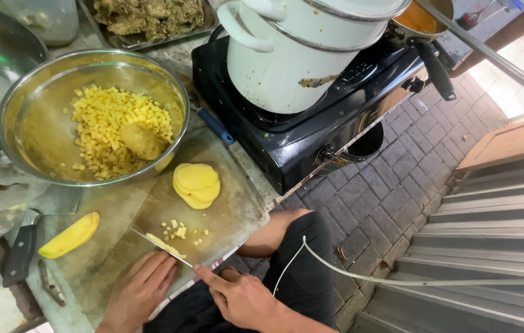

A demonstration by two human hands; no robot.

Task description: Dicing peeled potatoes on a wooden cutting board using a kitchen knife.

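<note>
My right hand (240, 297) grips the handle of a knife (162, 245), whose blade lies across yellow potato strips on a worn wooden cutting board (231, 213). My left hand (141, 288) rests flat on the board with fingertips on the strips beside the blade. Small potato cubes (180, 232) lie just beyond the blade. A stack of round potato slices (196, 185) sits further up the board. A potato half (70, 235) lies to the left.
A steel bowl (24, 117) holds diced potato and one whole piece. A cleaver (24, 246) lies at the left. A black stove (311, 132) carries a white pot (286, 58). A tray of cooked food (151, 15) stands behind. Paved floor and steps lie to the right.
</note>
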